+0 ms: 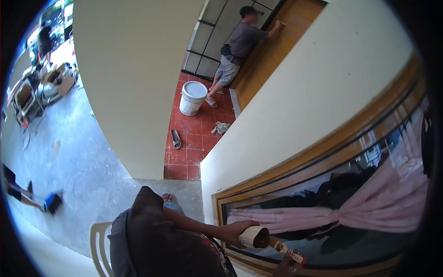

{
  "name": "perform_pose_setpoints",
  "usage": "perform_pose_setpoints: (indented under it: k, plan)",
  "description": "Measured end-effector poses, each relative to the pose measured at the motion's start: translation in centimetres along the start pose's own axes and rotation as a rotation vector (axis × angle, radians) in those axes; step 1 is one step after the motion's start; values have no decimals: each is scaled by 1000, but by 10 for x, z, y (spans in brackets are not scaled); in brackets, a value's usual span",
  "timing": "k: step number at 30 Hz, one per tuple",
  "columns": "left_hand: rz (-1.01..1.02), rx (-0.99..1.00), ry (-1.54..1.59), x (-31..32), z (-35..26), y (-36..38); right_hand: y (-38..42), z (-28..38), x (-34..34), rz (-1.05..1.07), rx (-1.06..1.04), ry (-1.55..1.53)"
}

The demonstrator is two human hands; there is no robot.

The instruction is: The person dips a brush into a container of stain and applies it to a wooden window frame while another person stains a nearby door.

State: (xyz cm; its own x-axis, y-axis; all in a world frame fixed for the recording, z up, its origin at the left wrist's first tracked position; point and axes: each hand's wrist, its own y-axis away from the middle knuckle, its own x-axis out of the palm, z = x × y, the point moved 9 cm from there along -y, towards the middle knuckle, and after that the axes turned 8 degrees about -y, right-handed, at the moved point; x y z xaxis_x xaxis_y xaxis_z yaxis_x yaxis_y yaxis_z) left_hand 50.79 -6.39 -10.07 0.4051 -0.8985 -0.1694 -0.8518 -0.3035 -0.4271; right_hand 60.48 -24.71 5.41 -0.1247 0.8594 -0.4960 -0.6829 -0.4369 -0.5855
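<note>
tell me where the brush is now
In the head view, the brush is low, right of centre, in the person's right hand, just beside the open mouth of the container held in the left hand, with the window behind it.

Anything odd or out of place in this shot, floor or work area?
Yes, on the red tiles: a lone slipper, no obvious mate beside it, and a crumpled cloth bunched on the floor. Both look dropped in the walkway. No obvious spill near the held cup.
</note>
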Motion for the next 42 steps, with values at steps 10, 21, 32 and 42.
perform_pose_setpoints:
  k: [10, 21, 32, 42]
  plan:
    - [-163, 38, -39, -99, -2, -8, -54, 17, 68, 67, 19, -176]
    - [-142, -27, -20, -171, 4, -14, -77, 52, 116, -14, 157, -9]
    - [-26, -53, 40, -201, 4, -24, -45, 35, 125, -302, 443, -112]
    - [-54, 31, -33, -209, 1, -31, -31, 49, 114, -443, 502, -198]
